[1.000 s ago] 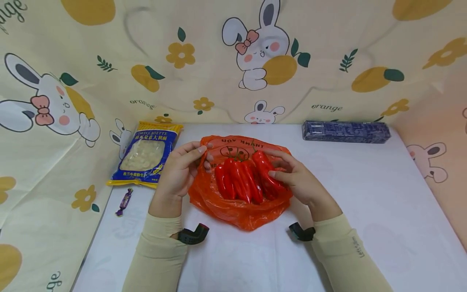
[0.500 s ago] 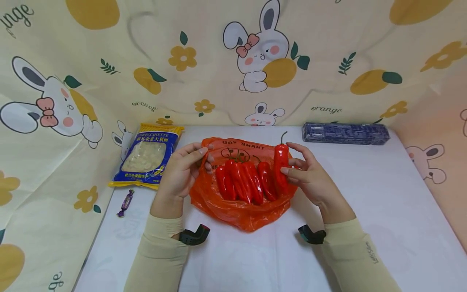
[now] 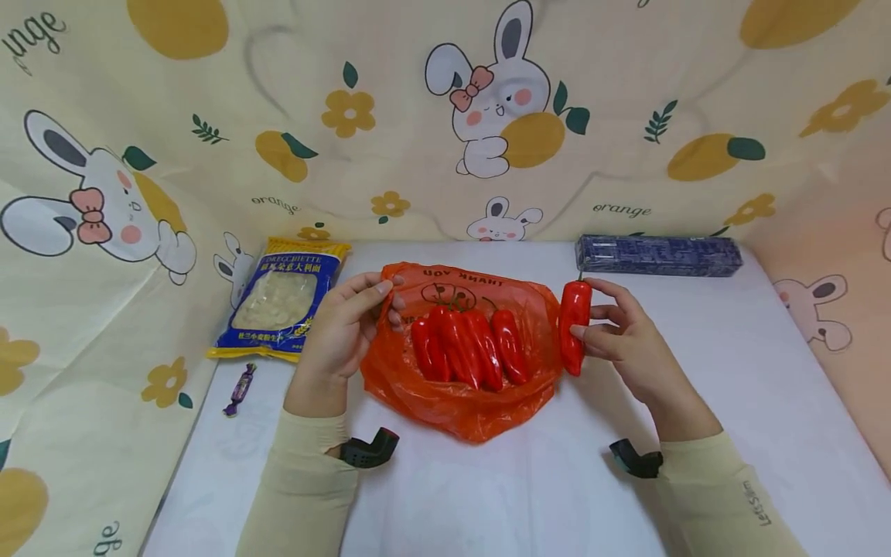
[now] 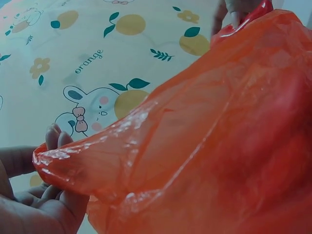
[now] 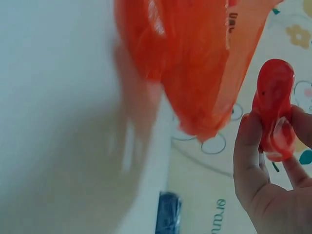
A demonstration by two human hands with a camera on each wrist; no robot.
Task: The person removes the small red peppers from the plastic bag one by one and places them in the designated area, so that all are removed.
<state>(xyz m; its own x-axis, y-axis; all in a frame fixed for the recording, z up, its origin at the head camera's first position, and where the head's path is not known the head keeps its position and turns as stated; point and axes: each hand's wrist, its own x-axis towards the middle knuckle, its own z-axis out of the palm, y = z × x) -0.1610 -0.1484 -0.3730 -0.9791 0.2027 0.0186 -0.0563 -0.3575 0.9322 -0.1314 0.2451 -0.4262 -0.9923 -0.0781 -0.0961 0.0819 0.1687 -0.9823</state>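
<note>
An orange-red plastic bag [image 3: 466, 414] lies open in the middle of the table, with several red peppers [image 3: 459, 348] side by side on it. My left hand [image 3: 348, 317] pinches the bag's left edge between thumb and fingers; in the left wrist view that bag corner [image 4: 63, 170] is stretched up and hides the peppers. Just past the bag's right edge, my right hand [image 3: 616, 333] holds one red pepper [image 3: 575, 329] by thumb and fingertips, stem upward. The right wrist view shows the same pepper [image 5: 275, 107] gripped from both sides, apart from the bag [image 5: 195, 63].
A blue and yellow pasta packet [image 3: 274, 298] lies at the back left, with a purple wrapped candy [image 3: 240, 389] in front of it. At the back right is a long dark-blue box [image 3: 660, 255]. A printed cloth [image 3: 390, 116] stands behind the white table [image 3: 445, 503].
My right hand has lifted one pepper from the others and carried it right, past the bag's edge. The left hand keeps its hold on the bag in the same place.
</note>
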